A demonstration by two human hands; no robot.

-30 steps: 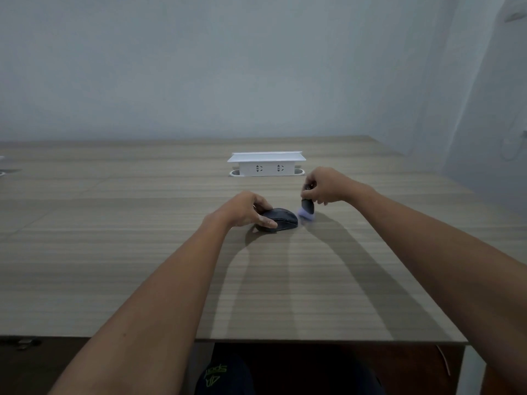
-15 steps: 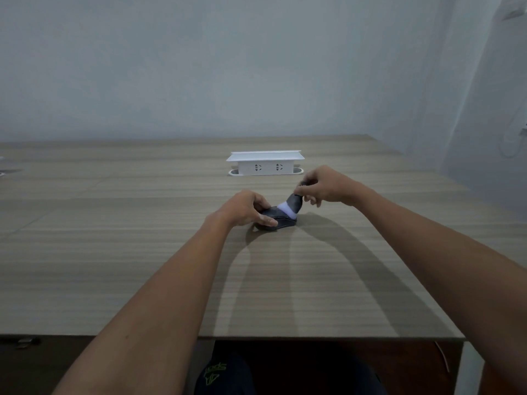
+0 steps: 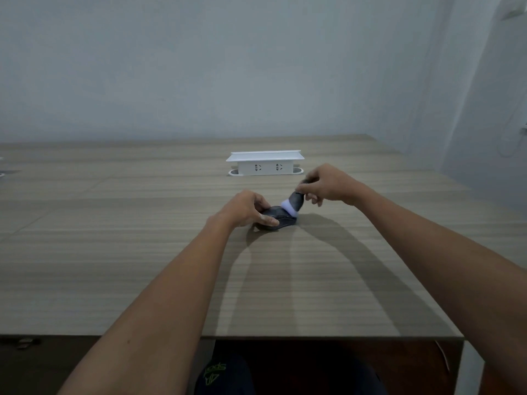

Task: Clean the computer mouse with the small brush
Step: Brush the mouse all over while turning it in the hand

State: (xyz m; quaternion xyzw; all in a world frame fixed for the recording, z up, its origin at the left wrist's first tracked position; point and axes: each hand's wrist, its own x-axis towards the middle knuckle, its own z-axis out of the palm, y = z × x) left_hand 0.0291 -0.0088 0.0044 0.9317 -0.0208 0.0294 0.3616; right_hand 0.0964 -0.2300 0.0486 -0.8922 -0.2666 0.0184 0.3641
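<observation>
On the desk (image 3: 142,266), the mouse (image 3: 278,220) was pinned lengthwise by the left hand (image 3: 242,209). Just right of it, the brush (image 3: 293,203) was pinched in the right hand (image 3: 328,182), bristles tilted down-left onto the mouse's far end.

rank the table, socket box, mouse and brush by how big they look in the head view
1. table, by far the largest
2. socket box
3. mouse, partly covered by the left hand
4. brush, partly hidden in the right hand; close to the mouse, so that order is unsure
</observation>
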